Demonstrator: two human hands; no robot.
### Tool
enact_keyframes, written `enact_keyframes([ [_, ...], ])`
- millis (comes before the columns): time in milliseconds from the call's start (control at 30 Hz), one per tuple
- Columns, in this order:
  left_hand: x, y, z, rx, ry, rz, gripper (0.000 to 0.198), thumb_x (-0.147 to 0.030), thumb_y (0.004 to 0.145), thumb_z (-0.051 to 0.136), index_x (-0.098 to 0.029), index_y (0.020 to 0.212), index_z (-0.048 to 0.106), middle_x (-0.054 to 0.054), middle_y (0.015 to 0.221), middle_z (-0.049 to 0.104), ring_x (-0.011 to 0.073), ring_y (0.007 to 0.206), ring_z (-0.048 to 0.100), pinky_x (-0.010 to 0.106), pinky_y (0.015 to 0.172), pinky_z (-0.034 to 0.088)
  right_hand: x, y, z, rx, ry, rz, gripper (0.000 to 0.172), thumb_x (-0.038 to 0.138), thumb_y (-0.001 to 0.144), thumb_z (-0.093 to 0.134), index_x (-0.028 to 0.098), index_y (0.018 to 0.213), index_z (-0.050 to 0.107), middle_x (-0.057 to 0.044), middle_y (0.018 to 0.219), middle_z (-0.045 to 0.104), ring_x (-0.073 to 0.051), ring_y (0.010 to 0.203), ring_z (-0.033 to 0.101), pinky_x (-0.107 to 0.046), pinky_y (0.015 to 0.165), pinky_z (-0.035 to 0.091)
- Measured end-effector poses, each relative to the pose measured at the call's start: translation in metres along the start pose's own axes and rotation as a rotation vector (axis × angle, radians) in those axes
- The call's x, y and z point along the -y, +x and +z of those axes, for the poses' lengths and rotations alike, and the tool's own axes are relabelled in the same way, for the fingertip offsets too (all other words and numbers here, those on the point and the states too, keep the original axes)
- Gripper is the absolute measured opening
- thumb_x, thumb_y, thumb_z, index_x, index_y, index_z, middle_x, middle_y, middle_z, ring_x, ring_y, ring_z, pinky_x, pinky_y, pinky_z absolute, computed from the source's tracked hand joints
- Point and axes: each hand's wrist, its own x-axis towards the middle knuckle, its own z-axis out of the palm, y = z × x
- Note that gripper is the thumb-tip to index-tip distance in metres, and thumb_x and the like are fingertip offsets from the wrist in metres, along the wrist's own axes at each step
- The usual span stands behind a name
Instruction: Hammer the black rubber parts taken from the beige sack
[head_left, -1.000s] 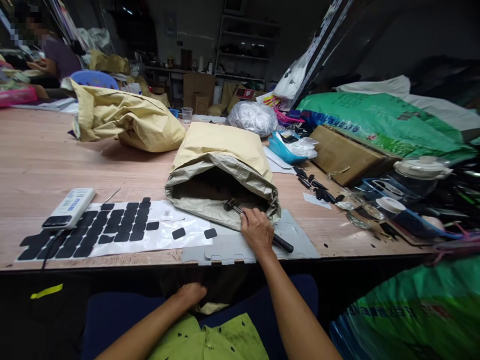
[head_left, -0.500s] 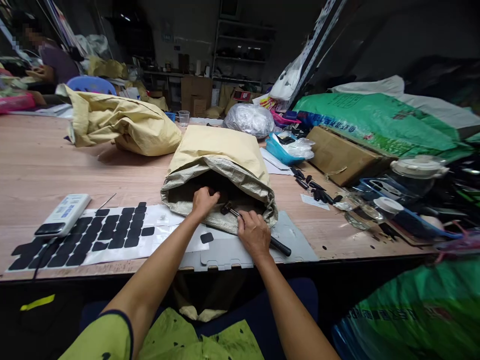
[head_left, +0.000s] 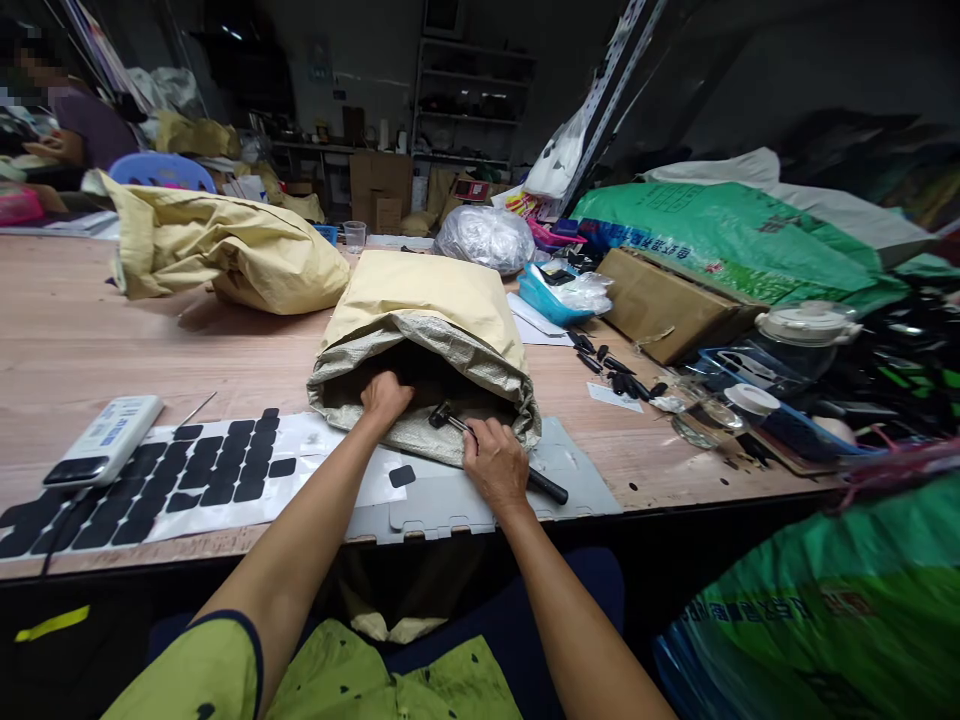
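Observation:
A tan woven sack (head_left: 420,300) lies on the wooden table (head_left: 75,340) with its mouth open toward me. My left hand (head_left: 385,395) reaches into that mouth, fingers curled over the lower rim; what they hold, if anything, is hidden. My right hand (head_left: 491,462) is closed around the handle of a small black hammer (head_left: 547,487), whose head (head_left: 439,414) rests on the sack's lower lip. A grey flat panel (head_left: 585,475) lies under the hammer and sack edge.
A white sheet with several black pads (head_left: 210,470) and a white device (head_left: 101,438) lie at left. A second tan sack (head_left: 225,250), a cardboard box (head_left: 667,305), green bags (head_left: 720,235), a lidded jar (head_left: 806,330) and clutter fill the right. Another person sits far left.
My left hand rose from my lap and went into the sack's mouth, then slid slightly deeper. My right hand kept its grip on the hammer. The view shifted a little to the right.

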Motion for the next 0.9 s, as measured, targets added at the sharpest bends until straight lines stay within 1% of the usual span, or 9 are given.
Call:
enact_keyframes([
  [100, 0.026, -0.027, -0.017, -0.068, -0.097, 0.322, 0.020, -0.036, 0.077, 0.065, -0.017, 0.082, 0.068, 0.007, 0.087, 0.069, 0.0221, 0.083, 0.064, 0.029, 0.070, 0.046, 0.000, 0.000, 0.001, -0.005, -0.015, 0.005, 0.019, 0.026, 0.090, 0.055, 0.022, 0.103, 0.068, -0.004, 0.090, 0.063, -0.018, 0.082, 0.048, -0.029, 0.072, 0.031],
  [167, 0.048, -0.050, -0.023, 0.005, -0.191, 0.574, 0.017, -0.035, 0.079, 0.066, -0.018, 0.079, 0.066, 0.002, 0.081, 0.065, 0.0158, 0.074, 0.059, 0.025, 0.066, 0.043, 0.000, -0.001, 0.002, -0.007, -0.024, 0.005, 0.019, 0.027, 0.089, 0.055, 0.022, 0.102, 0.068, -0.004, 0.090, 0.063, -0.018, 0.082, 0.047, -0.030, 0.071, 0.031],
  [233, 0.069, -0.071, -0.023, 0.085, -0.218, 0.690, 0.015, -0.033, 0.080, 0.066, -0.018, 0.079, 0.065, 0.000, 0.077, 0.062, 0.0136, 0.070, 0.056, 0.024, 0.064, 0.041, -0.001, -0.001, 0.002, -0.004, -0.031, 0.005, 0.019, 0.027, 0.089, 0.055, 0.022, 0.102, 0.068, -0.004, 0.090, 0.062, -0.018, 0.082, 0.048, -0.030, 0.071, 0.031],
  [300, 0.085, -0.086, -0.017, 0.094, -0.179, 0.712, 0.012, -0.029, 0.079, 0.068, -0.018, 0.077, 0.064, 0.000, 0.077, 0.061, 0.0145, 0.073, 0.054, 0.025, 0.066, 0.041, -0.001, -0.001, 0.002, -0.001, -0.035, 0.004, 0.020, 0.027, 0.090, 0.054, 0.022, 0.102, 0.068, -0.004, 0.090, 0.063, -0.019, 0.082, 0.048, -0.029, 0.072, 0.031],
  [367, 0.093, -0.094, -0.009, 0.046, -0.134, 0.706, 0.009, -0.026, 0.077, 0.070, -0.018, 0.077, 0.064, 0.001, 0.079, 0.061, 0.0165, 0.078, 0.054, 0.027, 0.070, 0.041, -0.001, -0.001, 0.002, -0.001, -0.038, 0.004, 0.020, 0.027, 0.090, 0.053, 0.022, 0.102, 0.068, -0.005, 0.090, 0.063, -0.019, 0.083, 0.048, -0.029, 0.072, 0.031],
  [467, 0.089, -0.097, 0.002, -0.009, -0.126, 0.713, 0.014, -0.025, 0.075, 0.071, -0.019, 0.087, 0.065, 0.002, 0.084, 0.061, 0.0187, 0.083, 0.054, 0.029, 0.074, 0.042, 0.000, -0.001, 0.002, -0.007, -0.041, 0.005, 0.021, 0.026, 0.090, 0.053, 0.021, 0.103, 0.069, -0.005, 0.091, 0.063, -0.019, 0.083, 0.049, -0.029, 0.072, 0.031],
  [667, 0.077, -0.095, 0.010, 0.068, -0.188, 0.707, 0.011, -0.021, 0.078, 0.070, -0.019, 0.089, 0.069, 0.002, 0.084, 0.062, 0.0179, 0.082, 0.055, 0.029, 0.074, 0.042, -0.002, 0.002, 0.000, 0.034, 0.012, 0.009, 0.022, 0.027, 0.092, 0.051, 0.023, 0.104, 0.069, -0.005, 0.093, 0.066, -0.018, 0.084, 0.052, -0.029, 0.074, 0.034],
  [733, 0.079, -0.094, 0.010, 0.084, -0.207, 0.703, 0.013, -0.021, 0.078, 0.070, -0.020, 0.091, 0.070, 0.002, 0.083, 0.061, 0.0173, 0.081, 0.056, 0.028, 0.073, 0.043, -0.003, 0.003, -0.005, 0.037, 0.082, 0.021, 0.025, 0.027, 0.093, 0.049, 0.023, 0.106, 0.069, -0.005, 0.094, 0.067, -0.019, 0.085, 0.055, -0.029, 0.076, 0.037],
  [900, 0.082, -0.094, 0.012, 0.076, -0.228, 0.682, 0.014, -0.023, 0.078, 0.071, -0.020, 0.092, 0.074, 0.002, 0.082, 0.059, 0.0167, 0.080, 0.056, 0.027, 0.072, 0.043, 0.005, -0.005, -0.031, -0.072, 0.357, 0.095, 0.032, 0.035, 0.095, 0.044, 0.021, 0.112, 0.068, -0.006, 0.105, 0.070, -0.020, 0.097, 0.062, -0.030, 0.085, 0.045],
])
